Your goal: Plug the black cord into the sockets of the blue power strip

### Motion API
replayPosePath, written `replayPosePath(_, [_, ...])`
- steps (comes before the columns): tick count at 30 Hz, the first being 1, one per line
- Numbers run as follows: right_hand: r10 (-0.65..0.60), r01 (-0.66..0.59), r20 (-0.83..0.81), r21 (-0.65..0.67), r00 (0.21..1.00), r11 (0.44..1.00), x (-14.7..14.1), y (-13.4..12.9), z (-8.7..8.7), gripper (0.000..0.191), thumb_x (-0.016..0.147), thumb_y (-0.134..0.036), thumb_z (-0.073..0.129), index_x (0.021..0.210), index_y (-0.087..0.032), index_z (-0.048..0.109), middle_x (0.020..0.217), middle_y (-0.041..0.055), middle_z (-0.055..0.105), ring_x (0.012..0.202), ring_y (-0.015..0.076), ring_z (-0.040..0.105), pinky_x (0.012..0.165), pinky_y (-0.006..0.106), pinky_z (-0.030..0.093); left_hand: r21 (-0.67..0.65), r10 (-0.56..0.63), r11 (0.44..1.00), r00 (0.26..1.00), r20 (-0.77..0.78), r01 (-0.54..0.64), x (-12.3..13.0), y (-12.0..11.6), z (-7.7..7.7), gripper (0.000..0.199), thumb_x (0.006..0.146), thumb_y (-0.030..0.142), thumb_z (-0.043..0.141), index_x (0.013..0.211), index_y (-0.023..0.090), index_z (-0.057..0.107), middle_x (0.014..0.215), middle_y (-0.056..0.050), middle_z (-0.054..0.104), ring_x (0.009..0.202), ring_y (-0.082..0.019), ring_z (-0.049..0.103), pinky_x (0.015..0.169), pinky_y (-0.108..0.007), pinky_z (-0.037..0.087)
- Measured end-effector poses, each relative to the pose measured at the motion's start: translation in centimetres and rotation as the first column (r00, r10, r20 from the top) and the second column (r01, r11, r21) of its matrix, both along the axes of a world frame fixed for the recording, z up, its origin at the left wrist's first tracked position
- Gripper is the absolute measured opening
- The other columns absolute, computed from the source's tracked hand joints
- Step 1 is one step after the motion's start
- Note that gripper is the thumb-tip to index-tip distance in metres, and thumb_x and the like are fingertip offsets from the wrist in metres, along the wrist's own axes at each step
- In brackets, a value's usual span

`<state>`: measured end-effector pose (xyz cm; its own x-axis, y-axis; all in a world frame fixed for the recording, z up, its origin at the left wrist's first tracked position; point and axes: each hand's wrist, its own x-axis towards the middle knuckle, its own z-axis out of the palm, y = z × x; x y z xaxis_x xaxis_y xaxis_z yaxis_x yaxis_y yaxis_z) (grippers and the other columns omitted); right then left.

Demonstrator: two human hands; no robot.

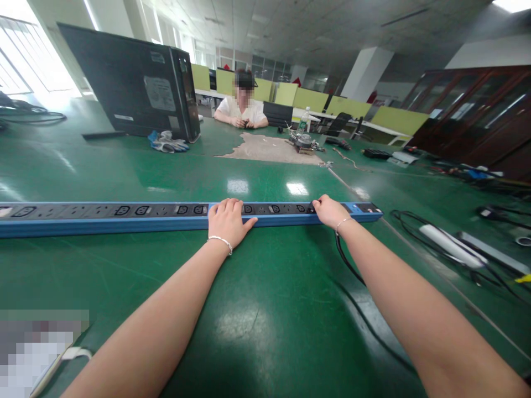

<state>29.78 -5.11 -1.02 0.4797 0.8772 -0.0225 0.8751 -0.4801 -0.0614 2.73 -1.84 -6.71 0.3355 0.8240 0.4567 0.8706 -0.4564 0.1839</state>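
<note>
A long blue power strip (286, 220) with a black socket face lies across the green table. My left hand (227, 221) lies over its middle, fingers bent over the far edge and thumb along the near side, gripping it. Farther right, my right hand (329, 211) is closed on a black plug (312, 207) at a socket near the strip's right end. My fingers cover most of the plug, so how deep it sits cannot be seen. From below this hand a black cable (350, 262) curves down towards the table's near edge.
A black computer case (136, 83) stands at the back left, beside gloves (168, 142). A person (241, 108) sits across the table. A bottle (304, 120) and a motor-like part (303, 142) stand at the back. Cables and a white bar (452, 246) lie at right.
</note>
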Motion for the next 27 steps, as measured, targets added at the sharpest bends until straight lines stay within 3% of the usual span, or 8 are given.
replayPosePath(10, [0.01,-0.01,0.001,-0.019,1.0,1.0,-0.4,0.0,-0.2,0.039,0.09,-0.037,0.028,0.111,-0.011,0.047,0.103,0.0211,0.063,0.098,0.0286,0.06,0.083,0.037,0.043,0.006,-0.002,1.0,1.0,-0.006,0.002,0.0,0.0,0.1,0.054,0.082,0.057,0.041,0.119,0.019,0.052,0.127,-0.011,0.054,0.12,-0.028,0.043,0.098,-0.043,0.028])
replayPosePath(17, [-0.077,0.077,-0.007,0.077,0.997,0.994,-1.5,-0.9,-1.1,0.041,0.091,-0.04,0.025,0.115,-0.013,0.045,0.102,0.0207,0.063,0.097,0.0277,0.061,0.082,0.039,0.042,-0.007,0.001,1.0,1.0,0.0,-0.001,0.0,0.0,0.0,0.055,0.082,0.057,0.041,0.12,0.019,0.051,0.127,-0.011,0.053,0.121,-0.028,0.042,0.099,-0.043,0.028])
replayPosePath(27, [0.008,-0.008,-0.014,0.004,1.0,1.0,-0.3,0.1,-0.3,0.041,0.089,-0.039,0.029,0.111,-0.01,0.05,0.103,0.0208,0.063,0.097,0.0277,0.06,0.082,0.037,0.043,-0.003,0.002,1.0,1.0,-0.008,-0.002,0.0,0.0,0.1,0.054,0.082,0.057,0.041,0.12,0.02,0.051,0.128,-0.011,0.054,0.121,-0.028,0.042,0.099,-0.043,0.028])
